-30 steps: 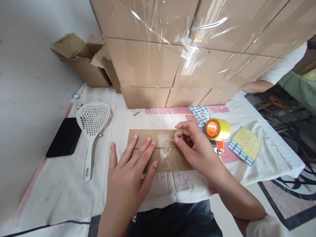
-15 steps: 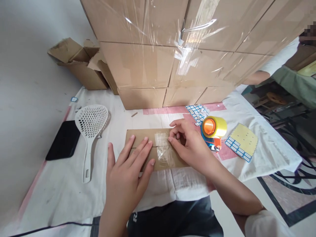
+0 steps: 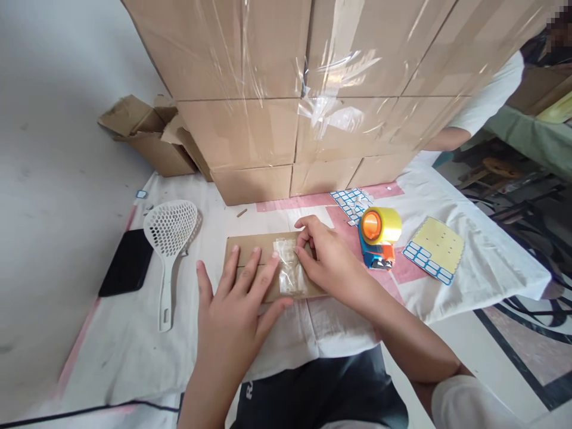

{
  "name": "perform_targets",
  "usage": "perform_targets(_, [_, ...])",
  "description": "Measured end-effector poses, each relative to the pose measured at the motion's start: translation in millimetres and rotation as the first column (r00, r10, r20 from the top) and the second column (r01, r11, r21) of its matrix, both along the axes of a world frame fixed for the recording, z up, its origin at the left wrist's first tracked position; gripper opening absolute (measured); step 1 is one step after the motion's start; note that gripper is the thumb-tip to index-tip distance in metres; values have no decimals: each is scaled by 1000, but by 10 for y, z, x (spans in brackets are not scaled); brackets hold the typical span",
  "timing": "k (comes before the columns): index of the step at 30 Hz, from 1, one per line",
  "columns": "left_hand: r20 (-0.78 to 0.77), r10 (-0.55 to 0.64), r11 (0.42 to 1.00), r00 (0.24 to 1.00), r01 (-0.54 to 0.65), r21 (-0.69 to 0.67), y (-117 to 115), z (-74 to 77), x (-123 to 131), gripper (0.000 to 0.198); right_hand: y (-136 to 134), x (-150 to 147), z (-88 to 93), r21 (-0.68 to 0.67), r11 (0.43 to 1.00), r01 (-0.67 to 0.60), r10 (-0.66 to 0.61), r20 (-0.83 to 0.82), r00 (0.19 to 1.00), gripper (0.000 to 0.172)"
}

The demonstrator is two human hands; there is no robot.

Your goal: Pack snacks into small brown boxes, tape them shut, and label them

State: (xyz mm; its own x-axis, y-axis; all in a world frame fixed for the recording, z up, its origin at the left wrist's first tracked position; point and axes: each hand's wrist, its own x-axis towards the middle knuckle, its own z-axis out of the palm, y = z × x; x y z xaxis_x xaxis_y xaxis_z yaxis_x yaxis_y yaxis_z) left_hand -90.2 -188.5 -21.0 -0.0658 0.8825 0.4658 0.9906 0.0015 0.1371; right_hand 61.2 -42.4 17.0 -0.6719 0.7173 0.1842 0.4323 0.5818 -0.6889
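Note:
A flat brown cardboard box (image 3: pixel 263 239) lies in front of me with a strip of clear tape (image 3: pixel 291 279) across its middle seam. Palm down, my left hand (image 3: pixel 235 316) rests with spread fingers on the box's left part, the forefinger reaching the tape. My right hand (image 3: pixel 324 256) sits over the right part, its thumb and forefinger brought together at the tape's right edge. Whatever is between those fingertips is too small to make out. Right of that hand stands a blue and orange tape dispenser (image 3: pixel 376 253) carrying a yellow tape roll (image 3: pixel 388 225).
Wrapped stacked cartons (image 3: pixel 250 131) rise behind the box. At left are a white slotted skimmer (image 3: pixel 172 229), a black phone-like slab (image 3: pixel 127 262) and an open carton (image 3: pixel 152 146). Sticker sheets (image 3: pixel 435 244) lie right. Another person's arm (image 3: pixel 447 139) shows behind the cartons.
My right hand has shifted slightly left along the tape, and my left forefinger now reaches the tape's edge. The whole view has turned a little.

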Motion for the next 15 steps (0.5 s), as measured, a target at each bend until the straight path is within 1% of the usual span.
perform_targets(2, [-98,-20,999,995,17,-28,12,9,16,68,-1,-5,-6,21,1000,9,-10,19,1000,33])
perform_targets(4, [-153,-24,999,988,17,-45,28,12,32,65,-7,-7,-6,44,999,19,-21,37,999,34])
perform_targets(7, [-152,-14,999,988,8,-37,47,-3,51,61,-25,-4,19,60,998,23,-27,74,997,34])
perform_targets(11, [-140,18,999,990,-24,-41,32,-41,55,71,-35,-5,94,104,995,-2,-18,187,982,34])
perform_targets(15, [-180,19,998,983,-30,-57,3,-71,26,76,21,-1,131,162,987,4,-51,288,956,40])
